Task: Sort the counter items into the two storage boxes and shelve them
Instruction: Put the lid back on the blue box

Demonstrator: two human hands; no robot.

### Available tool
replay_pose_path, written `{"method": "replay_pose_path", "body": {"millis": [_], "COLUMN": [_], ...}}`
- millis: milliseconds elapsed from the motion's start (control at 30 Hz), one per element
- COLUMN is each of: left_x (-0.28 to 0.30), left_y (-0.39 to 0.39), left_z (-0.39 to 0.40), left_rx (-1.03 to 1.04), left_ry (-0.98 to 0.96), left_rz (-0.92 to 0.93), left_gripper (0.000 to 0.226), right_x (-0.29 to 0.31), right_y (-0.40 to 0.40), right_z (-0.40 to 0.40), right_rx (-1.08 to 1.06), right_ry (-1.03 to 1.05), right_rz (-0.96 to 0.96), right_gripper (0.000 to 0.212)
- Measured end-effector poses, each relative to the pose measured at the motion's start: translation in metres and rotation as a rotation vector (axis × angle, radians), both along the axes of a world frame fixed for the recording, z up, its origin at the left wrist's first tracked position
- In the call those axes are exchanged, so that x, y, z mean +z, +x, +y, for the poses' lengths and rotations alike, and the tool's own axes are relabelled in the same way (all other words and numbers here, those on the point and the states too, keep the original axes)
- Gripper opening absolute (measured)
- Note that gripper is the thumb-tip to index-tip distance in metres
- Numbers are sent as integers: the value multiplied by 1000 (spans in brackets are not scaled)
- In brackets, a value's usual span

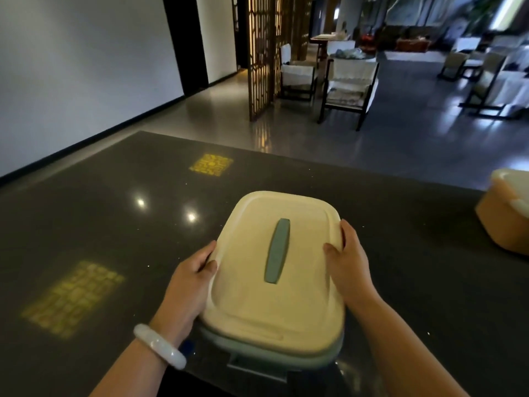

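1. Green storage box (274, 358) near the front edge of the dark counter (114, 224), capped by a cream lid (272, 267) with a green handle strip (277, 251) along its middle.
2. Lid already seated on the box, so packing of this box judged finished; contents hidden under the lid.
3. Step in hand, as a judgement: closing up or picking up the green box, ready for shelving.
4. Next move likely calls for an even lift from both sides, box kept level, then a carry to a shelf; no shelf in view, so a turn away from the counter seems needed.
5. Left hand (190, 285) clamped on the lid's left edge, thumb on top of the rim, fingers curled over the side.
6. Right hand (347, 262) on the lid's right edge, thumb resting on the top surface, fingers wrapped round the rim.
7. Hands apart, one on each side of the lid, handle strip between them and untouched.
8. White bangle (160, 346) on the left wrist, just left of the box's near corner.
9. Second storage box, orange (503, 222), well apart to the right of the green box, cut by the frame edge; lidded or not, cannot tell.
10. Beyond the green box: far counter edge, then grey floor, a wooden lattice screen (262, 53) and white-cushioned chairs (347, 81).
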State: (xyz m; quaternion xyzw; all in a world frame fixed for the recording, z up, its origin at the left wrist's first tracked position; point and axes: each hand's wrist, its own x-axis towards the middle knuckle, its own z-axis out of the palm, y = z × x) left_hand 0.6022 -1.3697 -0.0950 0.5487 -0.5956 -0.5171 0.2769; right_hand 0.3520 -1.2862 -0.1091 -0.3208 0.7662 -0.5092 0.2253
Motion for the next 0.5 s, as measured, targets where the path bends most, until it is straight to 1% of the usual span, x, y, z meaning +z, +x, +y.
{"method": "replay_pose_path", "body": {"millis": [167, 333, 500], "left_x": [-9, -17, -14], "left_y": [3, 10, 9], "left_z": [2, 9, 3], "left_rx": [-21, -59, -83], "left_ry": [13, 55, 158], "left_rz": [13, 46, 97], "left_gripper": [44, 42, 41], "right_x": [-1, -3, -1], "right_y": [4, 14, 13], "right_z": [10, 19, 17], "right_rx": [-21, -3, 6], "right_ry": [62, 55, 47], "right_rz": [-57, -123, -124], "right_gripper": [62, 61, 61]}}
